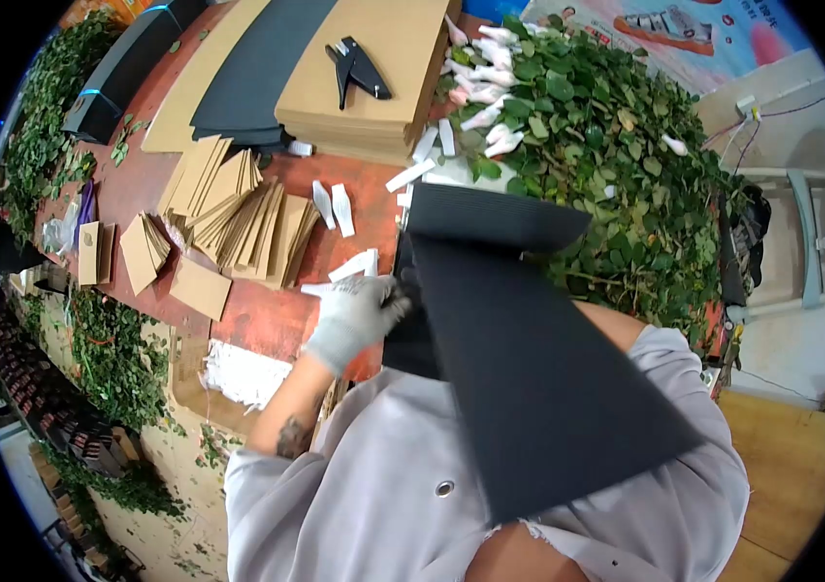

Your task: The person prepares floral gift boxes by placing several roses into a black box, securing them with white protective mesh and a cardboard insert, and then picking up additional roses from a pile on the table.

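A long black corrugated cardboard sheet (548,388) lies slantwise across my front, its far end bent over into a ridged flap (495,215). My left hand (359,315), in a pale grey work glove, is closed at the sheet's left edge. Its fingertips are partly lost against the dark card. My right hand is hidden behind the sheet; only part of the right forearm (616,325) shows. White paper strips (337,209) lie on the red table (373,194) just beyond my left hand.
Small brown cards (238,218) lie fanned out at left. A black stapler-like tool (359,73) rests on a tall stack of brown cardboard (354,136), beside black sheets (257,78). Leafy stems (616,145) with white-wrapped flower heads (485,82) pile up at right.
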Action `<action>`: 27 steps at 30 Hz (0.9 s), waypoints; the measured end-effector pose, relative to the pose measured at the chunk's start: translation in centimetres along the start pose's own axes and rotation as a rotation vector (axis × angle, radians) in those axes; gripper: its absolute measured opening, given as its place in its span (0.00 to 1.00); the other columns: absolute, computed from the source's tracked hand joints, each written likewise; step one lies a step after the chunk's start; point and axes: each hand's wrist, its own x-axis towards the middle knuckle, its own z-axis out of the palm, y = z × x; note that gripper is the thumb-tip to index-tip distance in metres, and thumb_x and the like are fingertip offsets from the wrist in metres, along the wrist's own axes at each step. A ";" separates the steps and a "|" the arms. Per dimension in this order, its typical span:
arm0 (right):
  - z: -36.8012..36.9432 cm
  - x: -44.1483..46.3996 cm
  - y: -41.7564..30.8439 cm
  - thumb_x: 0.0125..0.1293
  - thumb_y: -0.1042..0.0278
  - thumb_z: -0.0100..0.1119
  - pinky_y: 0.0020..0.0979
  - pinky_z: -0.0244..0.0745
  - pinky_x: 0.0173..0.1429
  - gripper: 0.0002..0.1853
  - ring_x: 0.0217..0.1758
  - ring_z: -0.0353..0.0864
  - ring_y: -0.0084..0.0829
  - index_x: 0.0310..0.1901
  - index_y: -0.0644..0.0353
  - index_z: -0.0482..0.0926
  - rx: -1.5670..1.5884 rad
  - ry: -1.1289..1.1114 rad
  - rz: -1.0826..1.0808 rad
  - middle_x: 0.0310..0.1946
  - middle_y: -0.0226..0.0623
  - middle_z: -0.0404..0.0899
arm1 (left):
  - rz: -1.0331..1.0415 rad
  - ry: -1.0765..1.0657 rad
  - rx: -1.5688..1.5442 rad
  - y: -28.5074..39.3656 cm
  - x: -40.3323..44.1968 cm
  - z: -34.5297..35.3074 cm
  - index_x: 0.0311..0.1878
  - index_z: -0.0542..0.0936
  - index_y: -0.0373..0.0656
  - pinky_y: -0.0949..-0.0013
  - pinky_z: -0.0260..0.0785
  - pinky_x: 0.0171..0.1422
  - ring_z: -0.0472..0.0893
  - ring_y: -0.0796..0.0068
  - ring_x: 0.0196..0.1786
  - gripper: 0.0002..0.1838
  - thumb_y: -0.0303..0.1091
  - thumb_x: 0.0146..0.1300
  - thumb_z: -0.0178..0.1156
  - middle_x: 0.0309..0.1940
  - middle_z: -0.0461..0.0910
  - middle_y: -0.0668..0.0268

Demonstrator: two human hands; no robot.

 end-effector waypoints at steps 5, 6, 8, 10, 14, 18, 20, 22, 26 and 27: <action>-3.1 -0.2 -2.2 0.55 0.49 0.57 0.47 0.51 0.72 0.33 0.69 0.56 0.50 0.63 0.53 0.66 -0.028 -0.181 0.046 0.65 0.47 0.59 | 0.521 0.744 -0.215 6.2 3.2 -7.4 0.48 0.75 0.42 0.57 0.68 0.46 0.76 0.57 0.38 0.27 0.40 0.43 0.68 0.33 0.77 0.56; -2.9 0.1 -2.4 0.56 0.49 0.56 0.47 0.50 0.72 0.33 0.69 0.56 0.50 0.63 0.53 0.66 -0.060 -0.184 0.042 0.65 0.47 0.59 | 0.624 0.720 -0.186 6.9 4.2 -7.9 0.51 0.74 0.42 0.57 0.67 0.47 0.77 0.57 0.40 0.29 0.41 0.44 0.68 0.37 0.77 0.56; -1.9 0.6 -2.6 0.57 0.49 0.55 0.47 0.50 0.72 0.33 0.69 0.56 0.49 0.63 0.52 0.65 -0.117 -0.146 0.026 0.65 0.46 0.59 | 0.620 0.592 -0.137 7.4 6.0 -8.2 0.55 0.72 0.43 0.57 0.68 0.50 0.78 0.56 0.43 0.32 0.43 0.44 0.67 0.43 0.77 0.54; -0.9 0.5 -1.9 0.57 0.50 0.55 0.46 0.50 0.72 0.31 0.69 0.57 0.47 0.62 0.53 0.67 -0.175 -0.082 -0.004 0.65 0.46 0.59 | 0.386 0.480 -0.130 7.0 9.2 -7.6 0.62 0.66 0.45 0.58 0.70 0.49 0.79 0.55 0.47 0.38 0.47 0.47 0.65 0.41 0.79 0.53; 0.0 0.2 -1.3 0.59 0.48 0.53 0.45 0.47 0.73 0.30 0.69 0.56 0.45 0.61 0.52 0.68 -0.273 -0.046 -0.048 0.66 0.43 0.59 | -0.034 0.408 0.054 5.2 14.9 -8.0 0.64 0.62 0.41 0.57 0.71 0.50 0.80 0.55 0.47 0.40 0.48 0.49 0.63 0.47 0.78 0.53; -0.6 0.8 -1.9 0.59 0.45 0.51 0.45 0.46 0.73 0.30 0.70 0.56 0.44 0.61 0.52 0.69 -0.360 -0.156 -0.015 0.65 0.43 0.60 | 0.208 0.815 -0.017 4.3 9.2 -11.4 0.52 0.75 0.40 0.62 0.73 0.48 0.81 0.56 0.43 0.24 0.41 0.53 0.61 0.42 0.80 0.58; -0.3 0.9 -1.5 0.59 0.45 0.51 0.45 0.46 0.73 0.31 0.69 0.56 0.45 0.61 0.52 0.69 -0.368 -0.146 -0.039 0.65 0.43 0.60 | 0.262 0.928 -0.241 1.8 3.9 -12.8 0.45 0.79 0.41 0.61 0.72 0.44 0.81 0.59 0.39 0.16 0.36 0.54 0.60 0.37 0.81 0.59; -0.4 0.7 -1.6 0.58 0.45 0.53 0.47 0.47 0.73 0.31 0.68 0.56 0.47 0.60 0.52 0.70 -0.343 -0.162 -0.014 0.63 0.45 0.61 | 0.079 1.084 -0.230 -4.2 -0.3 -13.3 0.43 0.80 0.43 0.60 0.71 0.43 0.81 0.61 0.37 0.12 0.34 0.55 0.60 0.33 0.81 0.60; -0.9 1.0 -2.0 0.57 0.46 0.54 0.48 0.48 0.72 0.30 0.67 0.57 0.48 0.59 0.52 0.70 -0.334 -0.185 0.000 0.61 0.46 0.62 | -0.506 0.841 0.296 -20.5 -7.0 -7.9 0.56 0.72 0.44 0.56 0.65 0.58 0.73 0.51 0.54 0.30 0.46 0.50 0.64 0.52 0.73 0.52; -0.8 0.9 -2.1 0.56 0.47 0.54 0.48 0.49 0.71 0.30 0.67 0.57 0.48 0.59 0.52 0.71 -0.336 -0.187 0.003 0.61 0.46 0.62 | -0.659 0.707 0.499 -21.2 -8.4 -5.9 0.61 0.68 0.44 0.54 0.62 0.63 0.68 0.46 0.60 0.38 0.51 0.47 0.65 0.59 0.68 0.49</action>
